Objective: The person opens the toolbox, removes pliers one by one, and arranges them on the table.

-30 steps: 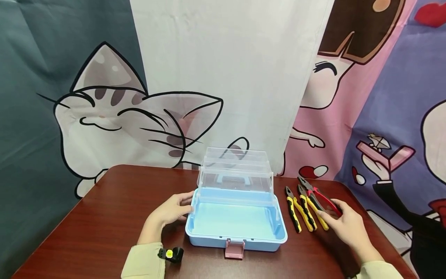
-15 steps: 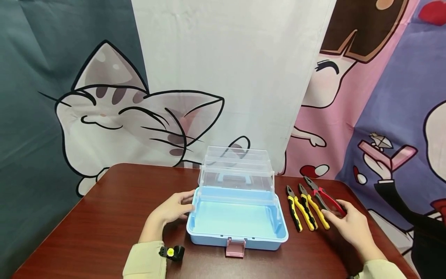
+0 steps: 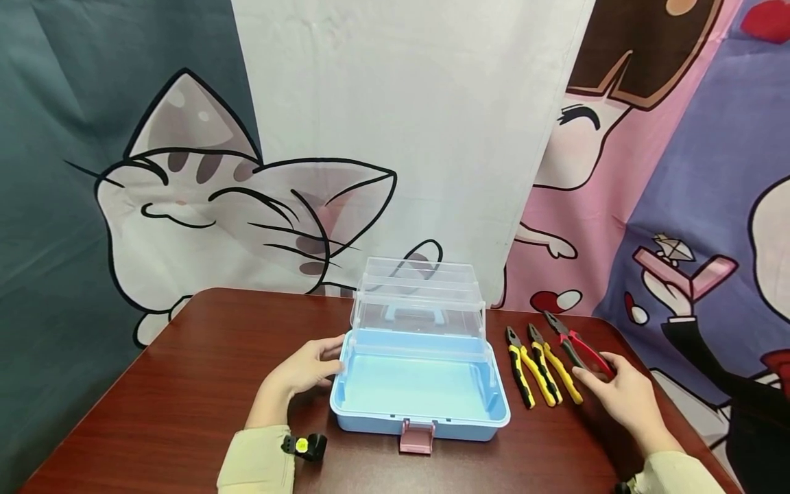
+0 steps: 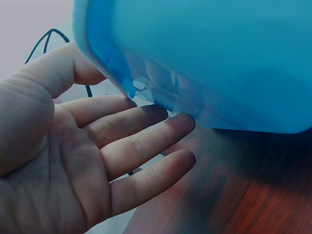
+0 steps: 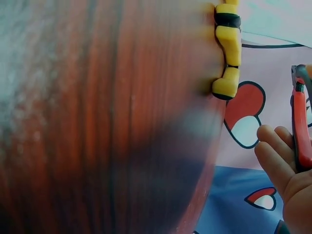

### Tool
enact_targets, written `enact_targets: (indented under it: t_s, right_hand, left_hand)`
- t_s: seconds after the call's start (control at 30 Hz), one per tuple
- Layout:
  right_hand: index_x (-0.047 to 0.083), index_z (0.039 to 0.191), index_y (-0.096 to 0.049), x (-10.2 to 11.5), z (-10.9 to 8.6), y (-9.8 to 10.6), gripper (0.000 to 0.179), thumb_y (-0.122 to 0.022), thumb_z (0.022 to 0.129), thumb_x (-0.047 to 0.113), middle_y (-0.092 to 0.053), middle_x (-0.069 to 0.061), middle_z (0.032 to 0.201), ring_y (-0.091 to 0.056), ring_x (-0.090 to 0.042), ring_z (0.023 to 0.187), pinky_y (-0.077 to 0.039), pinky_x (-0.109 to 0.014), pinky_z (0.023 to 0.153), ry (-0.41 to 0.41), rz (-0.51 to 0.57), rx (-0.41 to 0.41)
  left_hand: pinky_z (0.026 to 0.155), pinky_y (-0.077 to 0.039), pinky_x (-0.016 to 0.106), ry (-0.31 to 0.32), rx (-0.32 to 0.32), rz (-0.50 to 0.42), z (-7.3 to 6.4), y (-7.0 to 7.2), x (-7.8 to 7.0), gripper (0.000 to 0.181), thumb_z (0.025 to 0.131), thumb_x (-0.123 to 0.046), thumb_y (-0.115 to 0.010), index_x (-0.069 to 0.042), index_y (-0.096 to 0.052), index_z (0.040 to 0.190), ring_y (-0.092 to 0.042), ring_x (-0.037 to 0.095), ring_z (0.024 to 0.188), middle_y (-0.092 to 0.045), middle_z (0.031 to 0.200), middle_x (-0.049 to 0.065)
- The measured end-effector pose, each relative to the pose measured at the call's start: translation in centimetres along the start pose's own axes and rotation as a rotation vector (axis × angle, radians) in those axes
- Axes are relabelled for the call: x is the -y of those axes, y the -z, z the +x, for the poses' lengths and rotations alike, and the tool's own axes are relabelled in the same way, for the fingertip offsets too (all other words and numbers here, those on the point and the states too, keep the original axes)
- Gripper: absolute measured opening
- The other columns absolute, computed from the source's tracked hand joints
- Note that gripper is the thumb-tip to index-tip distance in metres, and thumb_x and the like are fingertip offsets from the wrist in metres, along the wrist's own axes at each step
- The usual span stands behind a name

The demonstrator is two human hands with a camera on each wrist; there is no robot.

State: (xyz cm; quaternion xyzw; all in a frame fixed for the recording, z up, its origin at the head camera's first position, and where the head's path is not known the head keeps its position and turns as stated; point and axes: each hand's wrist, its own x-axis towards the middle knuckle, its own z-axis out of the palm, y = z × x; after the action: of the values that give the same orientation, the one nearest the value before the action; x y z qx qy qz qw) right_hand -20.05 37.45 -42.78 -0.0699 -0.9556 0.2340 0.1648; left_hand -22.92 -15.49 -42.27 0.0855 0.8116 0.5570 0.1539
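A light blue toolbox (image 3: 364, 424) stands on the table with its clear lid (image 3: 420, 317) raised and its pink latch (image 3: 416, 439) hanging at the front. My left hand (image 3: 301, 370) touches the box's left side. In the left wrist view its fingers extend loosely along the outer wall (image 4: 209, 63), the thumb by the rim. At the right, my right hand (image 3: 625, 396) holds red-and-black-handled pliers (image 3: 594, 352) by the handles, jaws pointing away. The right wrist view shows the red handle (image 5: 301, 126) against the fingers. Two yellow-and-black pliers (image 3: 517, 374) lie between box and right hand.
The reddish-brown table (image 3: 204, 370) has a rounded far edge, with a printed cartoon cloth (image 3: 432, 137) hanging behind it. A black camera (image 3: 311, 448) sits on the left wrist. In the right wrist view, a yellow handle (image 5: 229, 44) shows near the table's edge.
The red-handled pliers have moved right with my right hand, away from the yellow-handled pairs. My left hand and the toolbox stay in place.
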Motion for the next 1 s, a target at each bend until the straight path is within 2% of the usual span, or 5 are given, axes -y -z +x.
enact_targets:
  t_s: [0.3,0.5,0.73,1.0]
  right_hand:
    - [-0.007,0.122,-0.050,-0.4,0.4,0.0,0.073,-0.068,0.080,0.050,-0.060,-0.004,0.063,-0.050,-0.016,0.060,-0.038,-0.029,0.053,-0.014,-0.012,0.035]
    - [-0.008,0.120,-0.050,-0.7,0.7,0.0,0.075,-0.067,0.080,0.052,-0.065,-0.009,0.072,-0.056,-0.020,0.066,-0.041,-0.030,0.055,-0.037,-0.026,0.068]
    - [-0.010,0.123,-0.047,-1.1,1.1,0.2,0.078,-0.063,0.082,0.054,-0.063,-0.007,0.070,-0.054,-0.018,0.065,-0.040,-0.029,0.055,-0.066,-0.040,0.123]
    - [-0.011,0.123,-0.047,-1.5,1.5,0.2,0.079,-0.064,0.081,0.055,-0.064,-0.009,0.073,-0.058,-0.024,0.071,-0.043,-0.033,0.057,-0.074,-0.055,0.155]
  left_hand:
    - [0.080,-0.054,0.047,0.009,-0.012,0.004,0.1,-0.1,-0.1,0.063,0.086,-0.011,-0.060,-0.007,-0.037,0.145,-0.060,0.024,0.111,-0.047,0.141,0.020]
    - [0.080,-0.055,0.046,0.009,-0.007,-0.001,0.0,0.0,-0.1,0.063,0.086,-0.012,-0.060,-0.008,-0.037,0.145,-0.060,0.024,0.110,-0.047,0.141,0.020]
    - [0.080,-0.055,0.046,0.011,-0.008,0.001,0.0,0.0,-0.1,0.063,0.086,-0.011,-0.060,-0.008,-0.038,0.145,-0.060,0.024,0.111,-0.047,0.141,0.019]
    - [0.080,-0.055,0.046,0.016,-0.016,0.007,0.0,0.0,-0.1,0.063,0.086,-0.011,-0.060,-0.008,-0.038,0.145,-0.059,0.024,0.111,-0.048,0.141,0.019]
